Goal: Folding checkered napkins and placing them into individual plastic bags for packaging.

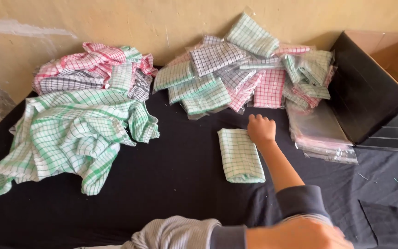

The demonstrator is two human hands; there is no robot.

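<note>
The right hand [260,129], curled and holding nothing, touches the folded cloth's [240,155] top corner at mid-table. The left hand [300,234] is blurred; grip unclear. Bagged cloths [236,74] lie behind, loose cloths [70,133] left, empty bags [321,133] and box [378,87] right.

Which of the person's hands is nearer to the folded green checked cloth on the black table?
Right. The right hand rests at the folded green checked cloth's upper right corner; the left hand is low in the frame, apart from it.
</note>
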